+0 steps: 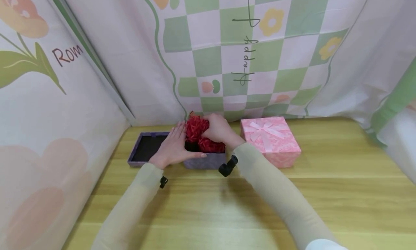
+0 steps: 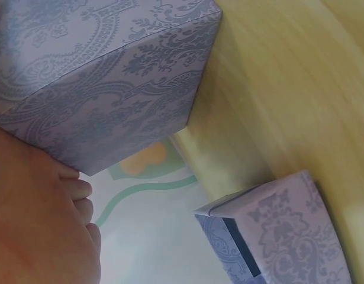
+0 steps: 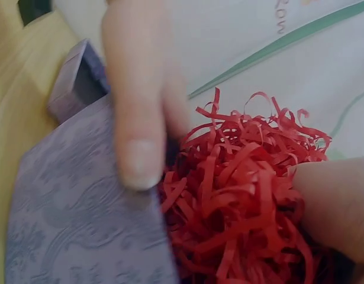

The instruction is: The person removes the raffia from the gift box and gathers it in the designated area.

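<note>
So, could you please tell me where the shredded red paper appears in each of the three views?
Head: the shredded red paper is near the middle.
Left wrist: not visible.
Right wrist: mostly below and right of centre.
Shared landmark: the taller purple patterned rectangular box, near the middle, upper left and lower left, respectively.

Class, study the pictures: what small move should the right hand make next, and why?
Probably the right hand should gently press its red shreds down into the purple box: they stick up above it, a dark gap shows inside, and the left hand rests against the box.
</note>
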Demonstrator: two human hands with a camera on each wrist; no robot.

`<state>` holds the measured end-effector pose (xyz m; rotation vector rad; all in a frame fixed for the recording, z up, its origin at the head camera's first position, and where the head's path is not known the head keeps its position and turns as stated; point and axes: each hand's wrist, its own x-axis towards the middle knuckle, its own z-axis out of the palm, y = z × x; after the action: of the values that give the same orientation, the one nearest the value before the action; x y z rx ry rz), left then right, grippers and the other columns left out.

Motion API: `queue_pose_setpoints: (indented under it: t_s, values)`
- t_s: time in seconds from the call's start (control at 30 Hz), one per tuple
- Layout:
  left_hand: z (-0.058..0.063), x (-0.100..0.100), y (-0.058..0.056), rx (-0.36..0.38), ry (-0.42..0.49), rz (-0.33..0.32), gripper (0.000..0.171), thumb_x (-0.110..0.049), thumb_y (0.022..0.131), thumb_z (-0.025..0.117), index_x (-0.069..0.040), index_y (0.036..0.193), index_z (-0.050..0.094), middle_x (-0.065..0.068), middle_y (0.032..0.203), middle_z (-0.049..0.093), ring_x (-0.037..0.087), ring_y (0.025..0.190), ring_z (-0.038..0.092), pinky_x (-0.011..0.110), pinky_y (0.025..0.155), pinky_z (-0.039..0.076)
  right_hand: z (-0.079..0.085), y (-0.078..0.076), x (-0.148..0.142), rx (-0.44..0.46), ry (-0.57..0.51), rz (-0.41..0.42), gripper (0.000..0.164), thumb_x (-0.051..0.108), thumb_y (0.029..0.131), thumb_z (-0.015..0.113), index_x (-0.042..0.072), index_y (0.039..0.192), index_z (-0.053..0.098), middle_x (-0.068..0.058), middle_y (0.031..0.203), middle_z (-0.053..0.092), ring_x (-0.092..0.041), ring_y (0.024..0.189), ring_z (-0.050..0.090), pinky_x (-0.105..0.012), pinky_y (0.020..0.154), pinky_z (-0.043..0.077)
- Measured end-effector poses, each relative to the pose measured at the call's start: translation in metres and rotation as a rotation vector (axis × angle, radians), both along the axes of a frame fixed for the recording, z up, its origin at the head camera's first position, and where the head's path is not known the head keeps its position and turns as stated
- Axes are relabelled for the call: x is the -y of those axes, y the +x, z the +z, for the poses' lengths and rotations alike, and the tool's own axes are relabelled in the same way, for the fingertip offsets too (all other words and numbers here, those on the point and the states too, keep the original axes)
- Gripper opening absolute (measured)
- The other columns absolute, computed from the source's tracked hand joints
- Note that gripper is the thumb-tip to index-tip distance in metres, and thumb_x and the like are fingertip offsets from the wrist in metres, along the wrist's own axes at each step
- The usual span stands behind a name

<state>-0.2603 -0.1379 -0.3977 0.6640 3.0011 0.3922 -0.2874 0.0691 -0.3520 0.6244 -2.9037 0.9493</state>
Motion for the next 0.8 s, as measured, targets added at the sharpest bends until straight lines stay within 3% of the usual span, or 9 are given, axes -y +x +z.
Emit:
queue_pose_setpoints:
  t_s: [0.23, 0.33, 0.57, 0.8]
  values:
    - [-0.002, 0.0, -0.001, -0.016, 0.021, -0.014, 0.13, -0.095, 0.074, 0.048, -0.017, 0.163, -0.005, 0.005, 0.17, -0.005, 0.025, 0.154, -0.008, 0.04, 0.123, -0.001, 0.019, 0.009, -0.004, -0.014, -0.094, 0.02, 0.054, 0.007, 0.082, 0.082, 0.002, 0.134, 0.065, -0.013, 0.12, 0.07, -0.026, 0.105, 0.066, -0.04, 0.09, 0.054]
    - [-0.002, 0.0, -0.002, -0.051, 0.054, -0.033, 0.129, -0.094, 0.073, 0.052, -0.024, 0.164, -0.007, 0.002, 0.17, -0.003, 0.023, 0.154, -0.007, 0.044, 0.123, 0.003, 0.029, 0.015, -0.005, -0.04, -0.128, 0.045, 0.049, 0.004, 0.081, 0.081, 0.005, 0.129, 0.069, -0.01, 0.113, 0.072, -0.023, 0.099, 0.067, -0.038, 0.085, 0.055]
    - [-0.003, 0.001, -0.003, -0.089, 0.117, -0.05, 0.13, -0.091, 0.071, 0.06, -0.031, 0.162, -0.012, -0.003, 0.17, -0.004, 0.02, 0.154, -0.001, 0.049, 0.122, 0.011, 0.048, 0.028, -0.007, -0.1, -0.165, 0.085, 0.05, 0.003, 0.08, 0.081, 0.005, 0.129, 0.068, -0.009, 0.114, 0.071, -0.022, 0.1, 0.067, -0.038, 0.086, 0.055]
    - [0.0, 0.0, -0.001, -0.178, 0.218, -0.134, 0.129, -0.085, 0.071, 0.068, -0.037, 0.162, -0.009, -0.01, 0.169, 0.001, 0.015, 0.154, 0.003, 0.053, 0.121, 0.017, 0.064, 0.048, -0.008, -0.177, -0.174, 0.116, 0.05, 0.006, 0.082, 0.083, -0.002, 0.128, 0.066, -0.014, 0.121, 0.069, -0.027, 0.108, 0.065, -0.039, 0.094, 0.053]
